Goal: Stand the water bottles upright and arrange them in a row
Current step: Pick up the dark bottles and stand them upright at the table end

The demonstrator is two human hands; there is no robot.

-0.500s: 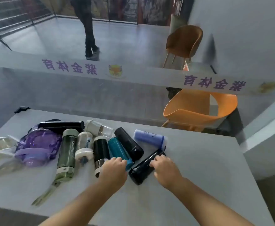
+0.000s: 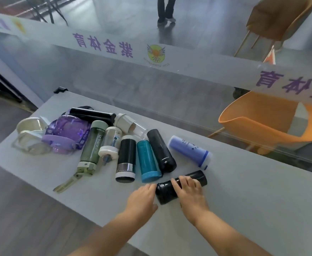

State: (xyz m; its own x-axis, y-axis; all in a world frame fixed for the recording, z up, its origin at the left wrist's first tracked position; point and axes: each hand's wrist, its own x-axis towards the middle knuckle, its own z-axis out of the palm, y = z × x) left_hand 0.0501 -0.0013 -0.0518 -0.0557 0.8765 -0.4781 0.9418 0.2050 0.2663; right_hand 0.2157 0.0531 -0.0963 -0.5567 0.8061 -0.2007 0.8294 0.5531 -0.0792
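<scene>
A white table (image 2: 244, 209) holds many bottles lying on their sides. At the far left lie a clear jug (image 2: 29, 137) and a purple jug (image 2: 66, 133). To their right are a green bottle (image 2: 93, 145), a teal bottle (image 2: 147, 161) and a lilac bottle (image 2: 190, 151). Nearest lies a black bottle (image 2: 197, 177). The right hand (image 2: 190, 191) is curled over its middle. The left hand (image 2: 142, 197) is open, with fingertips touching its near end.

left hand (image 2: 142, 198) off teal bottle (image 2: 147, 161), beside black bottle (image 2: 181, 187)
</scene>
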